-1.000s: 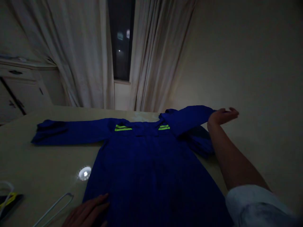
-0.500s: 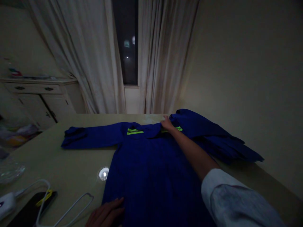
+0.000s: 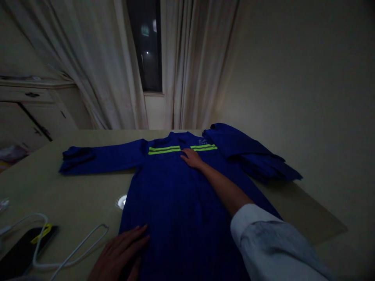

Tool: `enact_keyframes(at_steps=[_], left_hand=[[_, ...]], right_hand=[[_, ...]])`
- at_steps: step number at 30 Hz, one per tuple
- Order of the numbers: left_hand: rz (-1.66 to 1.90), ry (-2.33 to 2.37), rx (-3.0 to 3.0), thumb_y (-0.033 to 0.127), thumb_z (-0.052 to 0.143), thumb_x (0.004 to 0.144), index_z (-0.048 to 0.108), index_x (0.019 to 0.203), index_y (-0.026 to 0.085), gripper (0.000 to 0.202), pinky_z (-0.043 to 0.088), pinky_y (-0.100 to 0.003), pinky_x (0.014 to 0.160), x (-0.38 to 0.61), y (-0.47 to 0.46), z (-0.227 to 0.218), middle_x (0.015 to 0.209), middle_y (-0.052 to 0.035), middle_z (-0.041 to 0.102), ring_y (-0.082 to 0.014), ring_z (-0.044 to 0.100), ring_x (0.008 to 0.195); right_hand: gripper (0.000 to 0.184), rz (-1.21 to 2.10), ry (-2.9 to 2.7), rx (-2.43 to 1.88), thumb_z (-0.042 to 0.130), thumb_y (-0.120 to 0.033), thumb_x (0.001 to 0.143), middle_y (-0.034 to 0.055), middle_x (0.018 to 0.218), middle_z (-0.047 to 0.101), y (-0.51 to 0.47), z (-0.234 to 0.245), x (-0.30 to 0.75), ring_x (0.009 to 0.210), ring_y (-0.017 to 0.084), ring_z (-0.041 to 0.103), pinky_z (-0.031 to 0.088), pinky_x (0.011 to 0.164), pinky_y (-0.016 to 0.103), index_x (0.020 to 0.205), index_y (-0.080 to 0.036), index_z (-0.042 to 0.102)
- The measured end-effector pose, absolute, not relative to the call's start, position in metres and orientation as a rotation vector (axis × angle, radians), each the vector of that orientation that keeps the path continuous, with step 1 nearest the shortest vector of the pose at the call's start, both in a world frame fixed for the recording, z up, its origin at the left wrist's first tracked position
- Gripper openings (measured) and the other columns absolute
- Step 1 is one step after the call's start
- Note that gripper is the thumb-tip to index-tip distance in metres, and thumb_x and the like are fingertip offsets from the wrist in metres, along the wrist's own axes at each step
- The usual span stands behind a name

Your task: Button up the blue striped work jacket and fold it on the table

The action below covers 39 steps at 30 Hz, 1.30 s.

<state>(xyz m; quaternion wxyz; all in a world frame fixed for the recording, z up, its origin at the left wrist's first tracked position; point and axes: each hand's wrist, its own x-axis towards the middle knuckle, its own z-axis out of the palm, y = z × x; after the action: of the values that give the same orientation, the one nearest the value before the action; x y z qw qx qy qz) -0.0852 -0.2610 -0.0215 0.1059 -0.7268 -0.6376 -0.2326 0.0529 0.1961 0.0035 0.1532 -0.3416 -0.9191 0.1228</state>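
Observation:
A blue work jacket [image 3: 172, 203] with yellow-green stripes across the chest lies spread on the table, its collar at the far end. One sleeve [image 3: 114, 158] stretches out to the left, its cuff end bunched. My right hand [image 3: 191, 158] rests on the chest between the two stripes, fingers extended and slightly apart. At the jacket's near left edge, my left hand [image 3: 118, 251] lies flat with its fingers stretched out on the fabric. White lettering shows above the right-hand stripe.
More blue fabric [image 3: 249, 146] lies in folded layers at the right, by the wall. On the left of the table [image 3: 88, 195] are a round glass piece [image 3: 121, 201], a white cable [image 3: 74, 251] and a black phone [image 3: 23, 249]. Curtains [image 3: 96, 58] hang behind.
My right hand has moved from the collar down onto the chest. The collar, folded down before, now lies back, showing the full stripes and lettering. The view has shifted slightly.

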Motion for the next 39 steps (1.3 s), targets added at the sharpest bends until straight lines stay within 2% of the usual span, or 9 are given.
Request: enact_keyframes(at_steps=[7, 10, 13, 15, 19, 24, 31, 34, 39], left_hand=[[-0.937, -2.154, -1.998, 0.028, 0.048, 0.096, 0.078, 0.113, 0.034, 0.035, 0.059, -0.049, 0.106, -0.075, -0.267, -0.010, 0.131, 0.0007, 0.076, -0.0252, 0.071, 0.121], [-0.971, -2.208, -1.990, 0.031, 0.049, 0.097, 0.080, 0.109, 0.032, 0.033, 0.059, -0.049, 0.105, -0.074, -0.265, -0.010, 0.129, -0.0019, 0.077, -0.0263, 0.072, 0.118], [-0.957, -2.219, -2.032, 0.035, 0.050, 0.097, 0.079, 0.110, 0.032, 0.032, 0.061, -0.048, 0.102, -0.079, -0.264, -0.010, 0.129, -0.0017, 0.077, -0.0266, 0.073, 0.116], [-0.963, -2.231, -2.024, 0.037, 0.049, 0.098, 0.079, 0.110, 0.032, 0.033, 0.060, -0.049, 0.102, -0.082, -0.264, -0.010, 0.130, -0.0012, 0.077, -0.0268, 0.073, 0.117], [-0.963, -2.230, -2.039, 0.038, 0.049, 0.098, 0.078, 0.110, 0.031, 0.032, 0.060, -0.048, 0.103, -0.086, -0.262, -0.009, 0.129, -0.0006, 0.077, -0.0263, 0.073, 0.116], [-0.945, -2.208, -2.081, 0.039, 0.050, 0.097, 0.078, 0.108, 0.029, 0.032, 0.060, -0.049, 0.102, -0.088, -0.258, -0.005, 0.127, -0.0024, 0.078, -0.0276, 0.074, 0.113], [-0.847, -2.248, -2.043, 0.033, 0.047, 0.089, 0.078, 0.103, 0.022, 0.036, 0.061, -0.053, 0.098, -0.077, -0.252, 0.010, 0.123, -0.0093, 0.079, -0.0313, 0.077, 0.107], [-0.672, -2.194, -2.071, 0.031, 0.047, 0.093, 0.077, 0.109, 0.021, 0.036, 0.053, -0.060, 0.109, -0.033, -0.250, 0.022, 0.126, -0.0113, 0.078, -0.0332, 0.073, 0.116], [-0.653, -1.866, -2.382, 0.038, 0.059, 0.098, 0.059, 0.147, 0.026, 0.050, 0.052, -0.053, 0.113, 0.076, -0.244, 0.016, 0.151, -0.0086, 0.063, -0.0295, 0.063, 0.134]], right_hand=[[0.042, 0.206, -2.562, -1.107, 0.055, -0.014, 0.100, 0.0195, 0.144, 0.061, 0.184, 0.035, 0.108, 0.135, 0.030, 0.055, 0.039, 0.117, 0.045, 0.142, -0.014, 0.060], [0.036, 0.555, -2.685, -0.752, 0.060, -0.027, 0.103, 0.0120, 0.132, 0.069, 0.137, 0.050, 0.137, 0.121, 0.024, 0.064, 0.047, 0.109, 0.038, 0.138, -0.019, 0.063], [0.055, 0.929, -2.843, -0.319, 0.074, -0.043, 0.095, 0.0068, 0.136, 0.068, 0.082, 0.055, 0.178, 0.123, 0.023, 0.065, 0.048, 0.108, 0.036, 0.145, -0.028, 0.059], [0.065, 0.883, -2.895, -0.274, 0.080, -0.046, 0.090, 0.0084, 0.144, 0.064, 0.057, 0.055, 0.209, 0.131, 0.025, 0.060, 0.044, 0.113, 0.040, 0.148, -0.029, 0.057], [0.043, 0.654, -2.830, -0.583, 0.064, -0.037, 0.102, 0.0126, 0.135, 0.069, 0.026, 0.055, 0.255, 0.123, 0.027, 0.062, 0.043, 0.109, 0.045, 0.143, -0.022, 0.062], [0.052, 0.758, -2.906, -0.277, 0.064, -0.052, 0.102, 0.0075, 0.137, 0.070, -0.025, 0.055, 0.269, 0.124, 0.024, 0.061, 0.039, 0.110, 0.040, 0.148, -0.030, 0.058], [0.042, 0.496, -2.714, -0.836, 0.066, -0.053, 0.101, 0.0062, 0.097, 0.076, -0.053, 0.039, 0.285, 0.095, 0.022, 0.070, 0.043, 0.096, 0.037, 0.128, -0.022, 0.068], [0.047, 0.384, -2.763, -0.848, 0.067, -0.056, 0.099, 0.0086, 0.115, 0.075, -0.054, 0.040, 0.278, 0.107, 0.025, 0.070, 0.044, 0.098, 0.038, 0.133, -0.024, 0.065], [0.036, 0.276, -2.859, -0.848, 0.073, -0.045, 0.097, 0.0100, 0.125, 0.070, -0.049, 0.047, 0.248, 0.108, 0.024, 0.070, 0.048, 0.093, 0.035, 0.124, -0.022, 0.070]])
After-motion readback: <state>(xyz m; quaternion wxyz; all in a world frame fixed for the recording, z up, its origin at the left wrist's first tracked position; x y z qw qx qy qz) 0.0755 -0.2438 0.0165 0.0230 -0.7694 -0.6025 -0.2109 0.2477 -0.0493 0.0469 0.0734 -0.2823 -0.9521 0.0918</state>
